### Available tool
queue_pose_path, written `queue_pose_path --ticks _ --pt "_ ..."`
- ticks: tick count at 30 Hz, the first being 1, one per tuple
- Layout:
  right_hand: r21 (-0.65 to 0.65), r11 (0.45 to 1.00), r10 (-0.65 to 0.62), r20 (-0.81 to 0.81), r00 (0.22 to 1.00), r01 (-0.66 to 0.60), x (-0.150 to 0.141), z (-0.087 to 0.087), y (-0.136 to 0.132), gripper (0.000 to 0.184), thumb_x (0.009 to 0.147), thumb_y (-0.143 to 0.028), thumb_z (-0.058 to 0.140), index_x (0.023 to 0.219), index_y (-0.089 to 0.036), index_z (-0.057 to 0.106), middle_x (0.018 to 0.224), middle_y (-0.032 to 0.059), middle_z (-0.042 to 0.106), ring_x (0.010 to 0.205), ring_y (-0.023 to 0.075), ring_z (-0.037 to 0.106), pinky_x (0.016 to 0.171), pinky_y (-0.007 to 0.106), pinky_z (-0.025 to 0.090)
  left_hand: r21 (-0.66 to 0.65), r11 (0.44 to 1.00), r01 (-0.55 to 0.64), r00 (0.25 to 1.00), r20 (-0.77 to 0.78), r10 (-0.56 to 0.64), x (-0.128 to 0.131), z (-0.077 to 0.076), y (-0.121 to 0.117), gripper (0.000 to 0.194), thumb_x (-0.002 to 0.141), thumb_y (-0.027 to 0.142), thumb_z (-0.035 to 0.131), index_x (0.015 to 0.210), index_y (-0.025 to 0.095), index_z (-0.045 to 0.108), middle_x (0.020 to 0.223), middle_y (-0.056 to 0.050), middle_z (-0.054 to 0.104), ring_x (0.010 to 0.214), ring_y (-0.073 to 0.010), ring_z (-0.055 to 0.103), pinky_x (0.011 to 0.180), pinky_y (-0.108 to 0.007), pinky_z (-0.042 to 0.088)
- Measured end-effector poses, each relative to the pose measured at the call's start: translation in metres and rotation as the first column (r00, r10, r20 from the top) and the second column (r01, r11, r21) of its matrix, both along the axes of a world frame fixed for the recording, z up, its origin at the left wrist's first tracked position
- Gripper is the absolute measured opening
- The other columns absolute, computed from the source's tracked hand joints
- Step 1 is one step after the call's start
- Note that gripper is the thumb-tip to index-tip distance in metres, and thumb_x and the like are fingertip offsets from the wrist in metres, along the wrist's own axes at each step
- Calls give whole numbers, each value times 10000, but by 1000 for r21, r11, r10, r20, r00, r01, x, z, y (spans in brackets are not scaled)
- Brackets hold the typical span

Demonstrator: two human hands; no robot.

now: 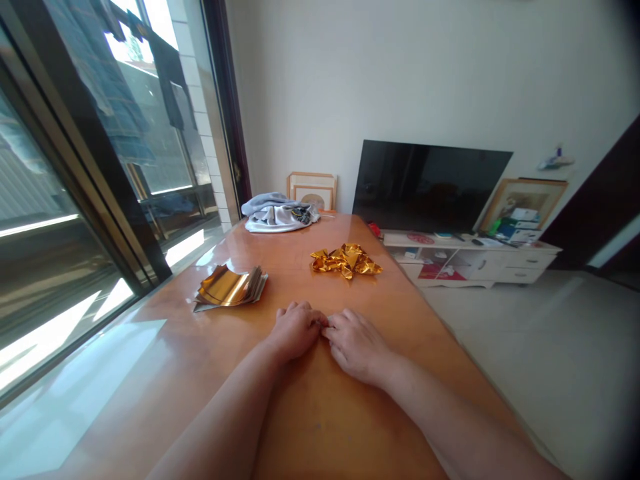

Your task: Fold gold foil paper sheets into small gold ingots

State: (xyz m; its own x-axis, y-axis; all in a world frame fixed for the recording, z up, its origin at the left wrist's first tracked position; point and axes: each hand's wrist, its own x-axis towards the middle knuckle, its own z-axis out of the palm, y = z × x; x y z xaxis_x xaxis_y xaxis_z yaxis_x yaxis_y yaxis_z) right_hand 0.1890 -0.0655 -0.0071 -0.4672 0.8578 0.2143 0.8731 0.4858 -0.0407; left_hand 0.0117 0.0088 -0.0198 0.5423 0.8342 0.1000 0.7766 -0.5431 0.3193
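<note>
Touching fingertips together on a wooden table (320,427)
Left hand (295,330) and right hand (356,343) curl in, but nobody can tell if they pinch anything. Stacked gold foil sheets (230,288) lie at 11 o'clock, crumpled gold foil (346,261) at 12. Box labels (517,227) at 2 o'clock look too small to read.

Rm w/ plain white wall (400,80), tall glass sliding door (150,140) on L of view, bright sun thru it onto wood table (125,373). Low white TV cabinet (470,260) by wall, black flat TV (430,187) on top, framed pic (525,205) beside it, pale tile floor (530,353).
</note>
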Motion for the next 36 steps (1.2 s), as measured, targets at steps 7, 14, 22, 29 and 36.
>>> queue_pose_path --ticks 7,14,22,29,36 --pt "-34 999 -19 47 999 20 -1 1 1 304 996 -240 445 1158 -213 700 1130 89 662 1067 246 513 961 373 410 -15 1000 2 1000 -12 -2 -1 3 -2 291 943 374 477 1068 386 739 1080 -52 664 1094 -285 570 953 -457 391" --pt "-66 998 -11 62 998 16 2 9 -5 326 1008 -223 422 1184 -203 696 1155 91 682 1096 240 533 1003 370 410 -22 999 27 1000 -7 -27 -2 5 -2 295 945 383 467 1053 376 742 1087 -53 672 1096 -287 572 953 -459 397" --pt "-88 996 -11 122 992 21 13 13 -17 301 984 -214 451 1124 -200 718 1079 105 703 1059 253 541 990 400 418 -39 999 30 999 10 -30 -3 6 -4 292 932 378 478 1027 369 754 1088 -60 679 1096 -292 570 957 -469 389" --pt "-74 996 -33 117 993 42 17 9 -26 348 986 -196 436 1205 -213 706 1120 106 703 1080 255 536 985 390 427 -48 999 5 1000 11 -4 -2 8 -5 286 927 412 495 1019 365 761 1098 -61 685 1106 -290 563 968 -459 383" --pt "-71 996 -49 97 994 56 22 6 -32 335 993 -210 430 1174 -212 711 1097 100 697 1075 241 545 978 373 431 -8 1000 1 1000 25 -1 -1 3 -5 288 924 356 489 996 358 768 1090 -71 679 1085 -285 567 958 -462 372"
